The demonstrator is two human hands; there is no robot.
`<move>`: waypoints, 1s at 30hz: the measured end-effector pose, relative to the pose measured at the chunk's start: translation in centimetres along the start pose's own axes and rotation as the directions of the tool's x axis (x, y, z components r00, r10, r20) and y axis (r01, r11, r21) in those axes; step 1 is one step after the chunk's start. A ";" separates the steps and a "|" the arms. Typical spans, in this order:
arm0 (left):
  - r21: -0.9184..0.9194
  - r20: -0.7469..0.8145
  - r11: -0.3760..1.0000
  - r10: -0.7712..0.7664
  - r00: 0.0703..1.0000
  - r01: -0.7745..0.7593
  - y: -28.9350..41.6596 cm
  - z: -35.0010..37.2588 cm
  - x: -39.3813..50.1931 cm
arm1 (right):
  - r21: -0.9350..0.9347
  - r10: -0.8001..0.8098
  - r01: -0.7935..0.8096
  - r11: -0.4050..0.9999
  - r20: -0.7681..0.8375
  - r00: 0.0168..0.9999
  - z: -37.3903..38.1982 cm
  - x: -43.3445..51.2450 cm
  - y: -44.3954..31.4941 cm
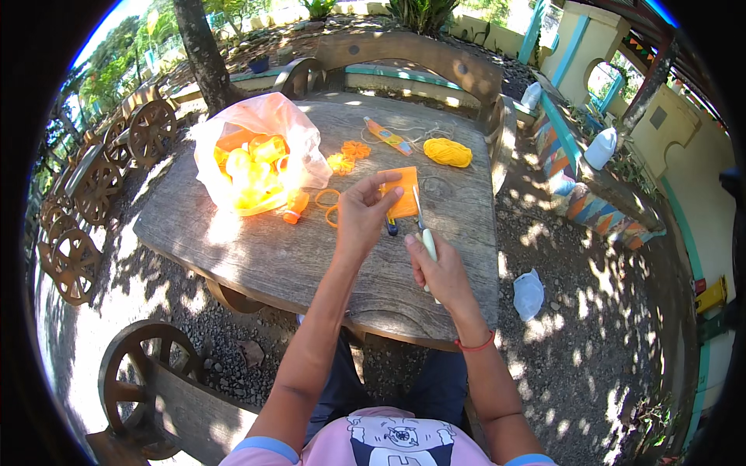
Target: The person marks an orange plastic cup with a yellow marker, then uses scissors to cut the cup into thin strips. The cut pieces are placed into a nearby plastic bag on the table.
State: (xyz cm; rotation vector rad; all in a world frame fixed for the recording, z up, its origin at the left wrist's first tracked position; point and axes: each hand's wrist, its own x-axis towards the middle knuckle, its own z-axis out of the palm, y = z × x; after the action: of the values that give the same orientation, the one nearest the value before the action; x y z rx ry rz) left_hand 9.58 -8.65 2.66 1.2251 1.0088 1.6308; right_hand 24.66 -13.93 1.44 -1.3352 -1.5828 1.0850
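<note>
Above the wooden table [280,256], my left hand [364,209] pinches an orange plastic sheet [406,204] between thumb and fingers. My right hand [440,268] grips scissors with pale handles [429,244]; their blades are at the sheet's right edge, and whether they are parted I cannot tell. Partly hidden under the sheet lies a dark blue and yellow tool [392,226], perhaps a cutter. Orange plastic rings [331,216] lie left of my left hand, beside an orange bottle neck with cap [296,207]. Two flower-shaped orange pieces [354,150] rest farther back.
An open plastic bag [309,140] of orange bottle pieces stands at the table's left. Yellow yarn [447,152], loose twine [428,135] and a colourful flat strip [387,136] lie at the back. Wooden benches [408,52] flank the table; a translucent plastic container [528,295] is on the ground.
</note>
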 end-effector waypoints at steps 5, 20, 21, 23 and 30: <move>-0.041 0.010 0.999 0.009 1.000 -0.008 0.8 -0.2 0.2 | 0.054 0.019 -0.019 0.998 0.002 1.000 0.3 0.1 -0.3; 0.027 0.017 0.999 -0.019 1.000 0.019 1.8 -0.4 0.2 | -0.007 -0.039 0.039 0.999 -0.087 0.995 1.2 0.2 -0.4; 0.026 0.017 1.000 -0.007 1.000 0.007 1.9 -0.4 0.2 | 0.021 -0.054 0.056 0.998 -0.072 0.996 1.1 0.2 -0.4; 0.020 0.011 1.000 0.020 1.000 -0.020 2.2 -0.4 0.0 | 0.083 -0.013 0.015 0.996 -0.028 1.000 1.1 0.1 -0.6; 0.059 0.015 0.998 0.004 1.000 -0.005 2.5 -0.5 -0.4 | 0.100 -0.024 0.027 0.995 -0.031 0.999 1.3 0.4 -0.7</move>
State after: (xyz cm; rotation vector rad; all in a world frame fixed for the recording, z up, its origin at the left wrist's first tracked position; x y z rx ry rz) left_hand 8.76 -9.86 4.77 1.2775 1.0522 1.6035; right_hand 23.19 -13.78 1.74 -1.2555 -1.4998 1.1101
